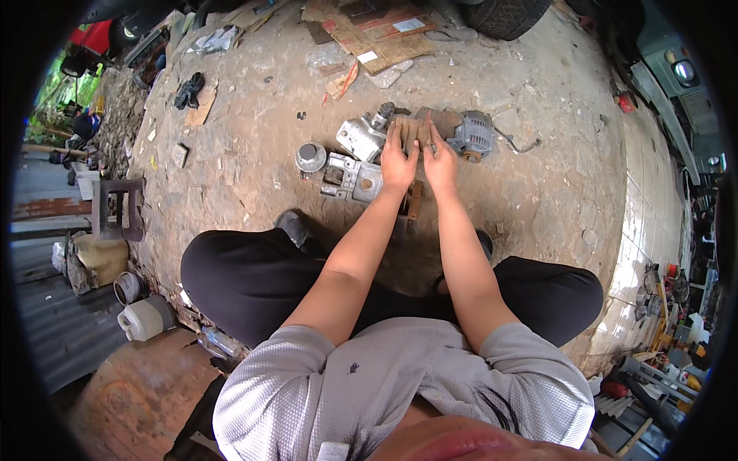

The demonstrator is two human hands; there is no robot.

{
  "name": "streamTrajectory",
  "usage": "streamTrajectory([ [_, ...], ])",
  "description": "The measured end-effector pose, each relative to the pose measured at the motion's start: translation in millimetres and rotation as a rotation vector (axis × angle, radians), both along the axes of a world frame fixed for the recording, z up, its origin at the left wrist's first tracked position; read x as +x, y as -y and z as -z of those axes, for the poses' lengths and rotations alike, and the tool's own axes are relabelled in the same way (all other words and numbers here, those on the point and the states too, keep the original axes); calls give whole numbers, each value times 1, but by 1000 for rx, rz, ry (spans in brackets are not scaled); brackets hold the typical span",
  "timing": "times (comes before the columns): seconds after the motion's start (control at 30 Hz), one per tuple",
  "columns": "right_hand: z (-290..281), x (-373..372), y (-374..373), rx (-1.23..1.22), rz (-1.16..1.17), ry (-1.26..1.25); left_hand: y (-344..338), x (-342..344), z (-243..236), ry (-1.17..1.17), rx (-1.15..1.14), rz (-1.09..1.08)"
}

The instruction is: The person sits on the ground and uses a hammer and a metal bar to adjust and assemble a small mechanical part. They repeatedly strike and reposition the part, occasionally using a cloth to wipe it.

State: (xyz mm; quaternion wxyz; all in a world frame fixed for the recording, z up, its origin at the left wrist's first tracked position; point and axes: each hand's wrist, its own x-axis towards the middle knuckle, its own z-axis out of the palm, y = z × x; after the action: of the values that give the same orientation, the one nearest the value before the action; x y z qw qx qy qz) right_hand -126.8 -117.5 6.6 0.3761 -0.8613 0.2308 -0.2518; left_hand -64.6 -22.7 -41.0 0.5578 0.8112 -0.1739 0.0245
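Both my hands reach out over the dirt floor to a brown, ribbed metal part (413, 132). My left hand (398, 163) lies along its left side and my right hand (440, 161) along its right, fingers closed in against it. Just right of my right hand sits a grey vented alternator (472, 135) with a short cable. Left of my left hand lie a silver cast housing (360, 140) and, nearer me, a second grey metal housing (352, 178) with a round opening. A round grey metal piece (310, 157) stands farther left. My wrists partly hide a rusty bracket (416, 200).
Flattened cardboard (392, 46) and a tyre (507, 17) are at the far side. A black rag (189, 91) lies far left. To the left are a metal frame (119, 209) and a white jug (146, 317). Assorted clutter lines the right edge.
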Motion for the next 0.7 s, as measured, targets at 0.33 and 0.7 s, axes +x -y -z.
streamTrajectory([
  [0.33,25,-10,6,136,128,-319,5,-5,4,47,-12,-11],
  [0.7,91,-56,33,77,240,-611,21,-18,-4,3,-24,39],
])
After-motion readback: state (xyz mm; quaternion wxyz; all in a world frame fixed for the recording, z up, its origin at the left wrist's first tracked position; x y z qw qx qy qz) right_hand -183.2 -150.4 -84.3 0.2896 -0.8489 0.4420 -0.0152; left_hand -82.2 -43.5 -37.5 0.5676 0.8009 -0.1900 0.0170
